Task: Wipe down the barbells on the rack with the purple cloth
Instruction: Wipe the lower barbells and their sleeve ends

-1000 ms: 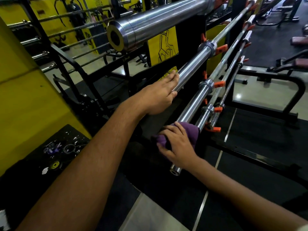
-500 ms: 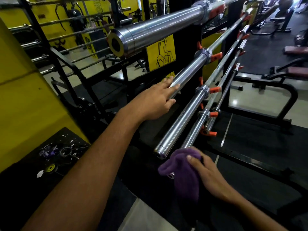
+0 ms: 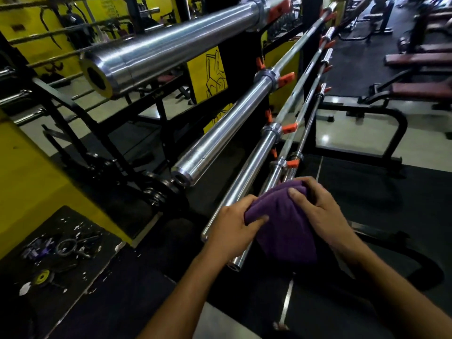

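Several chrome barbells lie stacked on a black rack [image 3: 241, 55] with orange hooks: a thick top barbell sleeve [image 3: 171, 47], a second barbell [image 3: 220, 138], a third barbell [image 3: 242, 179] and a lower barbell [image 3: 271, 182] beneath. The purple cloth [image 3: 283, 223] is bunched over the lower barbell near its end. My left hand [image 3: 234, 228] grips the cloth's left edge with thumb and fingers. My right hand [image 3: 320, 214] holds the cloth from the right, fingers curled over its top.
A yellow wall [image 3: 31, 182] stands at the left, with small weight plates and clutter [image 3: 63, 248] on the black mat below. Gym benches [image 3: 415, 62] and a black frame [image 3: 391, 118] stand at the right. More bars hang on a far rack [image 3: 49, 35].
My left hand left the second barbell and came down onto the cloth. My right hand raised the cloth from below the bar ends onto the lower barbell.
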Demonstrator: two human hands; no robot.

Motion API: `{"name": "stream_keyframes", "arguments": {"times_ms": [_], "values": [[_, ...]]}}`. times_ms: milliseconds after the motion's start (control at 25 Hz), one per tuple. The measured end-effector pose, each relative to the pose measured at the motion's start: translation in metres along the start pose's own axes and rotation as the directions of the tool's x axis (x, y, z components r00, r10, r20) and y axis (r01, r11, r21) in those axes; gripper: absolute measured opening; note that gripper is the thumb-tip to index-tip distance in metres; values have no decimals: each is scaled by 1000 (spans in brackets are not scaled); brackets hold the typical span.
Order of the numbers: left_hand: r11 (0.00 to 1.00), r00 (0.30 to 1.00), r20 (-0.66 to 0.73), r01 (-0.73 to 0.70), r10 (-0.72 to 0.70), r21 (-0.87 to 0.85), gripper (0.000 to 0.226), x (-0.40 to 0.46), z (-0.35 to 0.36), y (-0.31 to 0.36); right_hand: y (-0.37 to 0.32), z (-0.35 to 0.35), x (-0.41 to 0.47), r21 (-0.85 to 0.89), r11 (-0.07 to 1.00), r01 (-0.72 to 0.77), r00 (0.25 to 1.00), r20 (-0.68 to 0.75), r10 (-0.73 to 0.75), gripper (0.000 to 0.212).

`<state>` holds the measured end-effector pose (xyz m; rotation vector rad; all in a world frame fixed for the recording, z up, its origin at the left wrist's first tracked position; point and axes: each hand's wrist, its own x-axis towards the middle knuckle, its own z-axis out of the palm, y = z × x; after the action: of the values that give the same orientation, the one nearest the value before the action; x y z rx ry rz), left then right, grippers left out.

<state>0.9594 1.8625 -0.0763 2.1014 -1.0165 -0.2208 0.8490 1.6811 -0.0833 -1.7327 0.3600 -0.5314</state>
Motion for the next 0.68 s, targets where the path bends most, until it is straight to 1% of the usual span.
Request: {"name": "stream_keyframes", "arguments": {"times_ms": [40,120,160,200,240,280,320,360,400,440,480,520,560,600,680], "values": [[1000,1000,6,9,-9,16,14,7,3,2,12,0,1,-10,999,-54,992,-117,52,20],[998,1000,4,20,-20,55,12,25,10,8,42,-2,0,22,982,-190,917,-352,185,18],[997,999,-5,34,-34,62,14,37,14,11,58,-3,-2,40,962,-270,879,-398,263,14],[997,999,-9,47,-46,67,19,49,19,15,71,-2,-4,106,927,-361,850,-372,373,9],[995,999,-2,44,-44,85,25,59,25,18,81,-1,-5,241,854,-462,805,-292,517,15],[992,999,27,18,-21,121,29,68,35,22,86,0,-3,411,729,-547,742,-166,650,27],[985,996,92,-31,16,169,33,74,45,26,87,1,-1,549,577,-605,678,-23,734,42],[973,982,182,-96,58,211,35,79,55,30,85,0,3,650,444,-617,644,93,759,54],[958,953,288,-161,89,237,38,81,64,33,86,-1,11,728,356,-586,635,140,760,59],[943,915,387,-220,112,248,42,82,72,34,88,-3,21,786,302,-540,631,139,764,61],[931,875,473,-255,107,260,48,84,77,35,88,-3,32,819,271,-505,619,125,776,62],[920,847,522,-279,101,275,54,87,77,33,89,-4,42,835,261,-484,613,110,783,63],[908,840,533,-298,104,293,57,92,72,30,91,-5,53,851,237,-468,616,122,778,63],[892,854,500,-329,141,309,56,97,64,25,94,-6,62,869,204,-451,628,146,764,62],[855,897,365,-380,249,352,50,103,37,11,100,0,83,890,167,-424,655,174,736,53]]}}
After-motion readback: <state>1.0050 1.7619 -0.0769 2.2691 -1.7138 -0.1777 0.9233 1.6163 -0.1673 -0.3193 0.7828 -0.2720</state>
